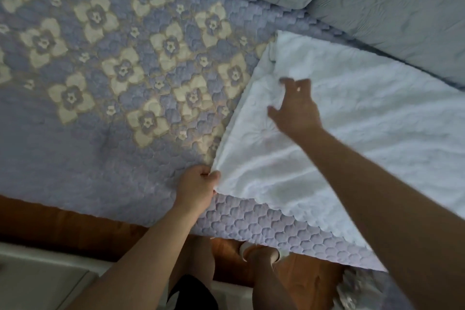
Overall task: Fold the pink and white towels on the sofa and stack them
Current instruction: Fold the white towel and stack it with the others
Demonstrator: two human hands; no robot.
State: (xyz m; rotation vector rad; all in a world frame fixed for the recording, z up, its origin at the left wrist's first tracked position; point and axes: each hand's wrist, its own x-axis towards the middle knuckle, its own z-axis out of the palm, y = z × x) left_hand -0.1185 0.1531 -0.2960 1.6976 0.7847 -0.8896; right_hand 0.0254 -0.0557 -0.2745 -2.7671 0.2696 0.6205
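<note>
Left hand pinching white towel corner, right hand spread above, no writing legible

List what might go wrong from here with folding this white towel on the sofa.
1. The left hand pinches only one corner of the white textured towel; that small grip may slip when pulled.
2. The right hand hovers open and blurred over the towel, so only one corner is controlled and the fold may come out skewed.
3. The towel's scalloped edge lies near the front edge of the lilac quilted sofa cover; a tug could drag it off.
</note>
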